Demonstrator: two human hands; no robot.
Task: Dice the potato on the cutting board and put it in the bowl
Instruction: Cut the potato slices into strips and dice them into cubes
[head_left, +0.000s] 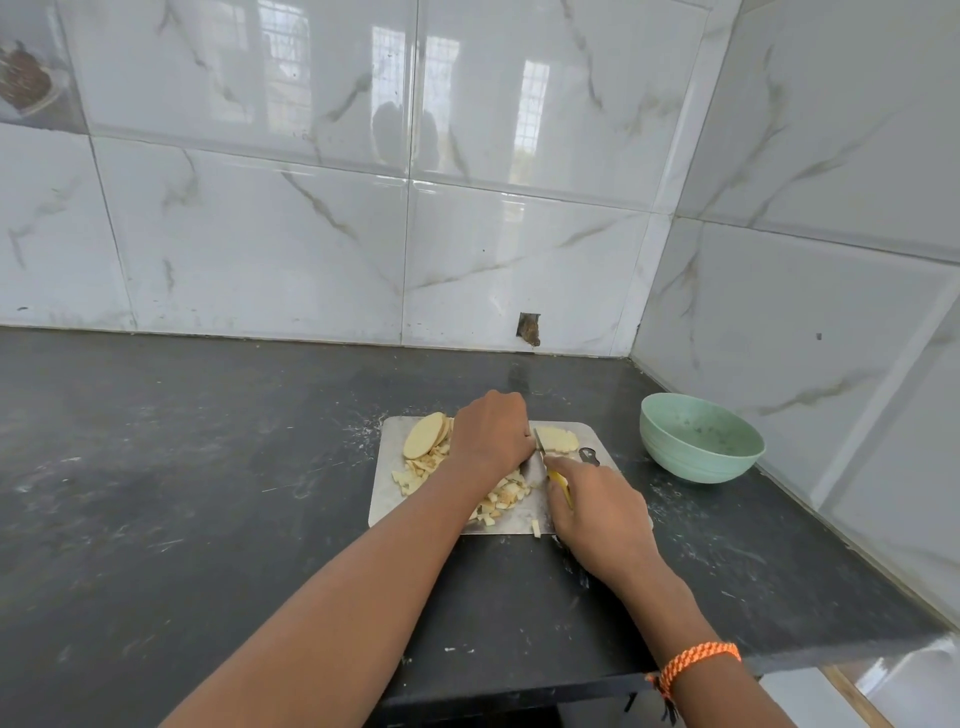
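A metal cutting board (395, 499) lies on the dark counter. Several potato slices (425, 440) lean together at its back left. A pile of diced potato (501, 496) lies in its middle. My left hand (491, 434) is curled over potato at the board's back; what it holds is hidden under it. A cut potato piece (558, 439) lies right of that hand. My right hand (597, 506) grips a yellow-handled knife (543, 457), its blade standing between my left hand and the cut piece. The green bowl (701, 436) stands to the board's right.
Tiled walls close off the counter behind and on the right, meeting in a corner just behind the bowl. The counter's front edge (519, 691) runs below my forearms. One diced bit (536, 527) lies at the board's front edge.
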